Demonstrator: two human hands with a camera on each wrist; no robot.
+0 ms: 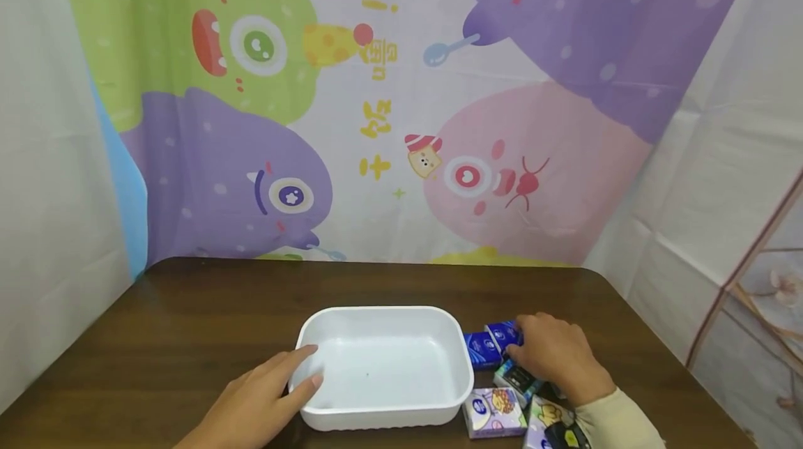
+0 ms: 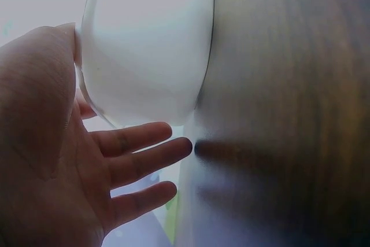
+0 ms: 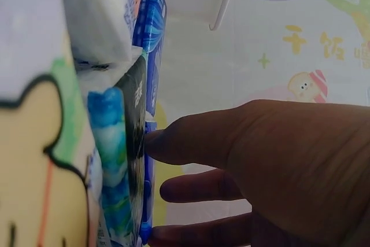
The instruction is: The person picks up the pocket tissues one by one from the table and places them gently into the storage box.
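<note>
Right of the white rectangular plastic tray (image 1: 389, 376), the person's right hand (image 1: 558, 351) reaches palm-down over the farther of two small blue packets. The thumb and the visible fingers are set apart, with tips at the edge of this outer blue packet (image 1: 504, 335); whether they pinch it cannot be told. The inner blue packet (image 1: 482, 351) lies against it, just beside the tray's right wall.

The step in hand appears to be getting hold of the outer blue packet. It is probably best done with thumb and fingertips on opposite edges, squeezing lightly since the wrap may be slippery, and lifting straight up so the inner one is not dragged along. The teal-and-black packet (image 1: 517, 378), close under the thumb side, could be knocked.

At the tray's left wall, the left hand (image 1: 257, 400) is loosely spread, thumb and index tips over the rim, other fingers straight outside; it seems to steady rather than grip. Light inward pressure should suffice.

Inside the tray only a tiny dark speck shows on the floor. A pale purple printed packet (image 1: 495, 412) sits by its near right corner, and a yellow-cartoon packet (image 1: 547, 414) farther right, partly hidden by the right sleeve (image 1: 617, 421). The packets' contents are hidden.
</note>
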